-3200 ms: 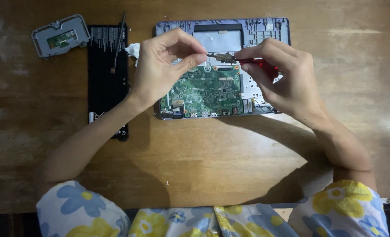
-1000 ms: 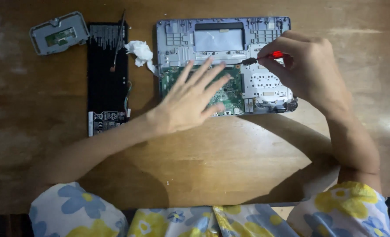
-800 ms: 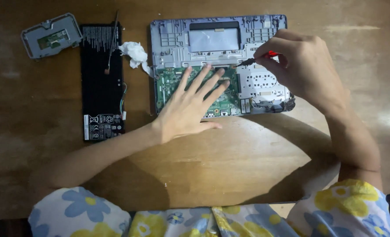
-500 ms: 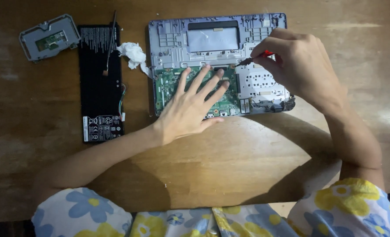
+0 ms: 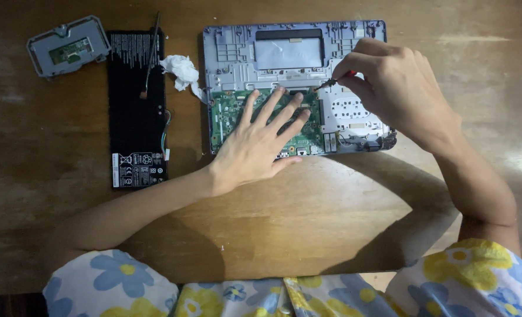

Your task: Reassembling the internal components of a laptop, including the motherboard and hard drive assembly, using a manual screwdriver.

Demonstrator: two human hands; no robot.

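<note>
An opened grey laptop base (image 5: 237, 56) lies at the far middle of the wooden table (image 5: 308, 223), its green circuit board (image 5: 228, 114) exposed. My left hand (image 5: 258, 147) rests flat on that board with fingers spread. My right hand (image 5: 399, 88) grips a small red-handled screwdriver (image 5: 334, 81), its tip touching the base near the board's upper right corner.
A flat black battery pack (image 5: 136, 111) lies left of the laptop, a thin black tool (image 5: 150, 56) lying across its top. A crumpled white tissue (image 5: 181, 70) sits between them. A grey touchpad module (image 5: 68, 46) is at the far left corner.
Earlier both hands held the screwdriver tip over the board. Since then my left hand has gone flat onto the circuit board and my right hand keeps the screwdriver at the board's upper right.
</note>
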